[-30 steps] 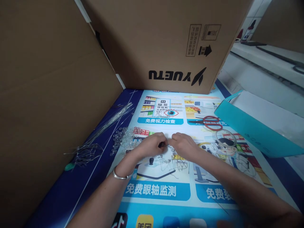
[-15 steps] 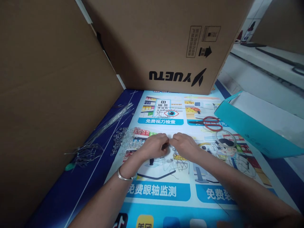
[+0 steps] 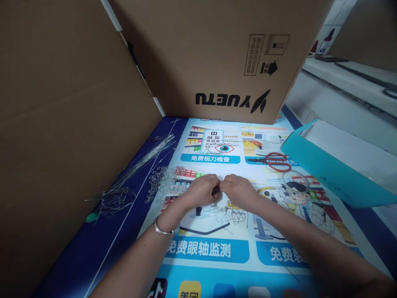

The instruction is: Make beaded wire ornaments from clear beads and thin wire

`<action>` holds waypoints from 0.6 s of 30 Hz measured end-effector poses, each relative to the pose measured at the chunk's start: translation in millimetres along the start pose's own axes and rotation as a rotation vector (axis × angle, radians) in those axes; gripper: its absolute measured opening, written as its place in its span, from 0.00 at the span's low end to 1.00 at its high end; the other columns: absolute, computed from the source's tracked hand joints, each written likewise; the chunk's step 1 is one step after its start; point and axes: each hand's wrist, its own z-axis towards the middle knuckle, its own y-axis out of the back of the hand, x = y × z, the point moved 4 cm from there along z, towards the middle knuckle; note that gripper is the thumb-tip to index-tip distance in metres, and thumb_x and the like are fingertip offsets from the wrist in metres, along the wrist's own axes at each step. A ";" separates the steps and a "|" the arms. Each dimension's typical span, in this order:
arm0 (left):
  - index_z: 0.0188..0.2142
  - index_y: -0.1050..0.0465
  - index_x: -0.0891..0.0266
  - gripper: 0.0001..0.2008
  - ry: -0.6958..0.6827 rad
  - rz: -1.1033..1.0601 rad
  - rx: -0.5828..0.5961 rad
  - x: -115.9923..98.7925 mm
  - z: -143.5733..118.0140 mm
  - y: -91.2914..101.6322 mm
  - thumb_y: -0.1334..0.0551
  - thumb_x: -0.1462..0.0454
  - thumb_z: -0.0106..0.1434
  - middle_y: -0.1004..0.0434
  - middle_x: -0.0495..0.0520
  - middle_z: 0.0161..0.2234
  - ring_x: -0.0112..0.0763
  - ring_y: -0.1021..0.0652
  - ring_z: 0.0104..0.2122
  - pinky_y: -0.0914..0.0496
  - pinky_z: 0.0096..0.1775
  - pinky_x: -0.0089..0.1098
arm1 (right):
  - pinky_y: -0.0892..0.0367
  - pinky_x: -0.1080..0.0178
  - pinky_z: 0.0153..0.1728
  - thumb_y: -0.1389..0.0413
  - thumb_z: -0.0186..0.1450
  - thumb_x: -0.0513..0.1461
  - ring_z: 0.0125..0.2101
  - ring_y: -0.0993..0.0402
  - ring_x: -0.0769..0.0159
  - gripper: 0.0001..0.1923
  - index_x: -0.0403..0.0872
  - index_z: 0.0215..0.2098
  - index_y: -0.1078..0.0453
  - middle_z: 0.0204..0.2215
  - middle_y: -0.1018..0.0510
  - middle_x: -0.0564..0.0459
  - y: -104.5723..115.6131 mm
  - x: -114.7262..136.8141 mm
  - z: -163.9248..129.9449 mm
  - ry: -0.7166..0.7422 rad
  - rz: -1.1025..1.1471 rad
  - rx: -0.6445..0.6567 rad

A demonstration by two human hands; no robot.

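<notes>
My left hand (image 3: pixel 203 190) and my right hand (image 3: pixel 237 191) meet over the printed table cover, fingers closed in a pinch with the fingertips nearly touching. Whatever they pinch is too small and hidden by the fingers. Just below them spreads a tangle of thin wire (image 3: pixel 238 216), with small clear bits in it; whether it joins what I pinch I cannot tell. Left of my left hand lies a loose heap of clear beads (image 3: pixel 164 182). A bundle of thin straight wires (image 3: pixel 142 161) rests farther left, with a tangled wire clump (image 3: pixel 116 202) at its near end.
Red-handled scissors (image 3: pixel 277 161) lie beyond my right hand. A clear ring-shaped coil (image 3: pixel 295 182) and loose wire (image 3: pixel 319 217) are near my right forearm. A teal box (image 3: pixel 335 174) stands at the right. Cardboard panels (image 3: pixel 217 54) rise at the back and left.
My right hand has shifted very slightly left, closer to my left hand. The wire below my hands has moved a little. The rest looks the same.
</notes>
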 end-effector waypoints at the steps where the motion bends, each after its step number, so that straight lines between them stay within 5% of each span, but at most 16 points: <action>1: 0.28 0.37 0.61 0.03 -0.001 -0.016 0.000 0.6 -0.1 0.3 0.44 0.67 0.52 0.32 0.52 0.29 0.33 0.30 0.31 0.37 0.32 0.30 | 0.42 0.65 0.34 0.52 0.63 0.34 0.35 0.37 0.66 0.07 0.46 0.32 0.32 0.32 0.30 0.51 -0.9 -1.3 0.1 -0.004 0.010 -0.002; 18: 0.30 0.31 0.60 0.05 -0.027 -0.310 0.000 9.2 -0.9 0.5 0.44 0.69 0.53 0.30 0.49 0.30 0.28 0.30 0.31 0.37 0.33 0.28 | 0.41 0.67 0.35 0.54 0.66 0.39 0.36 0.35 0.68 0.11 0.46 0.35 0.31 0.32 0.30 0.51 -3.3 -14.1 -3.6 -0.068 0.206 -0.119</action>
